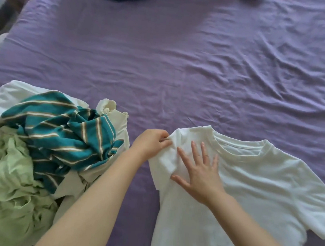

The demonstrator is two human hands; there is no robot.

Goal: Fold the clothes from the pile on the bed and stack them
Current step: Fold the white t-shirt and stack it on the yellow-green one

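Spread flat on the purple-sheeted bed [181, 57], the white cotton T-shirt [258, 185] runs off the bottom edge, hem hidden. Beside it the crumpled pile of green, teal-striped and white clothes [42, 144] is cut off at left. The right hand [198, 174] presses flat, fingers spread wide, seemingly anchoring the cloth while the left hand [151, 143] pinches the sleeve to fold it inward.

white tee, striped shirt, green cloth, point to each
white tee [249, 185], head view, on its chest
striped shirt [62, 128], head view, on a teal fold
green cloth [7, 189], head view, on its crumpled middle
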